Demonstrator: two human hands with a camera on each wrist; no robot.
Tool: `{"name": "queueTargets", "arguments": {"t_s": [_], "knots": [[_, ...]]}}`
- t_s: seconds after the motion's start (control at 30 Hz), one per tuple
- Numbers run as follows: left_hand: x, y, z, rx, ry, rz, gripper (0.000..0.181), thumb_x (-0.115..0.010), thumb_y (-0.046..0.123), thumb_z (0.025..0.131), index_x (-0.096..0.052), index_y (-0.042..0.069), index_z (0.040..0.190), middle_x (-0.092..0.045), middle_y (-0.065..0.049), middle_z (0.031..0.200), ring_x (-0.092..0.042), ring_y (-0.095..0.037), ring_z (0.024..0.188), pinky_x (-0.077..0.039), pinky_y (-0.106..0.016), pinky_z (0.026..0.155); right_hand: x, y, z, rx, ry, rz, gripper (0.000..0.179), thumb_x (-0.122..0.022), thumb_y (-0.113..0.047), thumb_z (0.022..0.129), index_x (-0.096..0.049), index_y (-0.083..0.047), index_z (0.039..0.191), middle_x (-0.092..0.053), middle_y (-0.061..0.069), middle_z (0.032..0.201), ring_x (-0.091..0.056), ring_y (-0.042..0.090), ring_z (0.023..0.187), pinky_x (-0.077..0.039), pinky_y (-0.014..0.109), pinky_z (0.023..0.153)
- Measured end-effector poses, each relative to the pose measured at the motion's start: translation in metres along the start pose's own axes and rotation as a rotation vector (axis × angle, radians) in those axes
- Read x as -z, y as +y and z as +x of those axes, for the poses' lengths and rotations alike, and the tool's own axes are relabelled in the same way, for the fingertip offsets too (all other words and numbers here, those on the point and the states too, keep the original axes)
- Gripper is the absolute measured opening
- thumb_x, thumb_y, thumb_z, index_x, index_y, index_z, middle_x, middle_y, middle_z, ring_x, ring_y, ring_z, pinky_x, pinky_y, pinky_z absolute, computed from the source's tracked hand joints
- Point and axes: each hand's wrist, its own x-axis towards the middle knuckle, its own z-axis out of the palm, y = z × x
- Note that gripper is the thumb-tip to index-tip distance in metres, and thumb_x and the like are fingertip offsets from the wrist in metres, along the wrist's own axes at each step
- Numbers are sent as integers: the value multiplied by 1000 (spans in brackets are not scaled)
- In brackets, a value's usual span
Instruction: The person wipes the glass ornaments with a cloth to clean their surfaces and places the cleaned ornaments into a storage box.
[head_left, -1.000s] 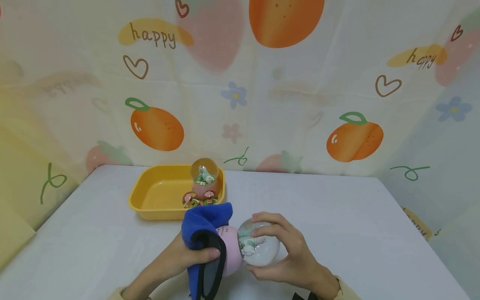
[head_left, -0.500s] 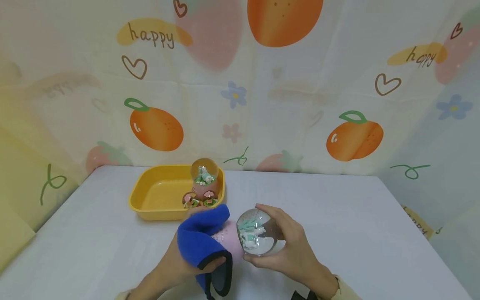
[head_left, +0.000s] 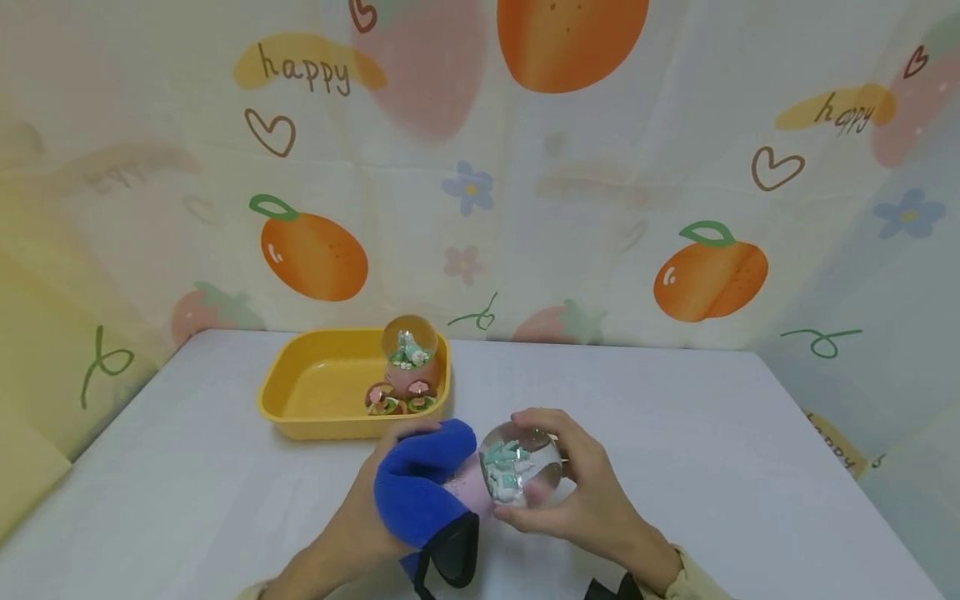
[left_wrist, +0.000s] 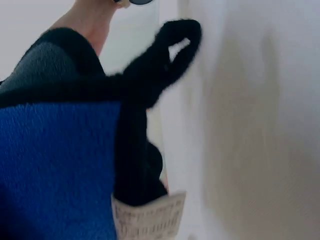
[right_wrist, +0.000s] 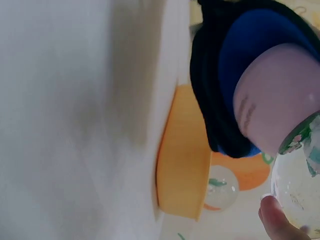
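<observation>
A snow globe (head_left: pixel 520 465) with a pink base and a green-and-white figure inside is held sideways above the table. My right hand (head_left: pixel 600 492) grips its clear glass ball, thumb below and fingers above. Around the pink base (right_wrist: pixel 280 95) my left hand (head_left: pixel 367 500) holds a blue cloth (head_left: pixel 420 492) with black trim, pressing it against the base. The cloth hides much of the left hand's fingers. A black loop and a white label (left_wrist: pixel 150 220) hang from the cloth in the left wrist view.
Behind the hands a yellow tray (head_left: pixel 315 429) stands on the white table (head_left: pixel 675 433). Inside its right end is another snow globe (head_left: pixel 410 354) with a brownish-pink base. A patterned cloth backdrop (head_left: pixel 570 250) rises behind the table.
The left hand and cloth have shifted round the pink base, so the cloth's dark underside shows less and its blue side more. The globe has turned in the right hand's grip.
</observation>
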Motion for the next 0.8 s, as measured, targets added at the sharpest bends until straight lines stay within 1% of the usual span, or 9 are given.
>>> {"name": "queueTargets", "arguments": {"t_s": [0.13, 0.3, 0.37, 0.43, 0.53, 0.6, 0.67, 0.73, 0.8], "knots": [[0, 2, 3, 106, -29, 53, 79, -85, 19, 77, -37, 15, 140, -55, -6, 137, -56, -14, 121, -49, -29, 100, -2, -1, -2, 51, -8, -33, 76, -93, -20, 65, -53, -12, 130, -58, 6, 130, -61, 14, 107, -59, 28, 64], [-1, 4, 7, 223, -53, 71, 77, -84, 25, 78, -37, 19, 139, -54, -6, 139, -55, -27, 122, -46, -45, 101, -3, -2, -3, 150, -19, -95, 74, -93, -19, 64, -56, -11, 127, -57, 7, 131, -61, 15, 108, -59, 26, 74], [-1, 5, 8, 237, -49, 81, 75, -84, 26, 79, -38, 19, 138, -56, -6, 137, -56, -28, 121, -46, -48, 100, -3, -2, -3, 174, -25, -112, 74, -93, -18, 63, -56, -11, 127, -57, 7, 131, -61, 16, 110, -59, 29, 79], [-1, 6, 8, 231, -27, 86, 71, -84, 25, 79, -42, 18, 136, -59, -5, 134, -58, -25, 118, -47, -46, 100, -2, -3, -3, 194, -41, -110, 74, -93, -16, 62, -56, -12, 126, -57, 8, 132, -61, 17, 112, -59, 31, 82], [1, 4, 6, 222, 48, 113, 62, -82, 21, 79, -49, 15, 131, -65, -3, 125, -62, -16, 111, -49, -40, 98, -3, -4, -2, 255, -78, -80, 75, -93, -12, 60, -55, -11, 125, -57, 11, 131, -62, 21, 112, -58, 30, 87], [2, 4, 6, 249, 96, 106, 57, -81, 20, 80, -52, 14, 130, -67, -3, 122, -63, -14, 109, -49, -39, 97, -4, -3, -2, 315, -101, -56, 76, -93, -9, 58, -55, -9, 123, -57, 14, 131, -63, 23, 112, -58, 28, 87], [3, 4, 8, 295, 117, 85, 57, -80, 21, 81, -52, 13, 130, -67, -3, 121, -63, -15, 108, -50, -40, 97, -5, -2, -1, 377, -114, -42, 75, -93, -7, 56, -54, -7, 121, -56, 17, 130, -63, 26, 112, -57, 26, 88], [3, 5, 9, 341, 96, 47, 58, -79, 23, 82, -51, 11, 131, -67, -6, 123, -62, -19, 109, -49, -43, 98, -5, 0, -1, 430, -116, -35, 75, -93, -5, 55, -54, -6, 118, -56, 18, 129, -63, 27, 110, -57, 25, 87], [4, 6, 10, 367, 51, 8, 60, -79, 24, 82, -50, 10, 133, -66, -8, 124, -62, -20, 109, -49, -43, 98, -4, 1, -1, 456, -119, -31, 73, -93, -5, 55, -54, -5, 117, -55, 19, 129, -62, 27, 111, -57, 25, 88]]}}
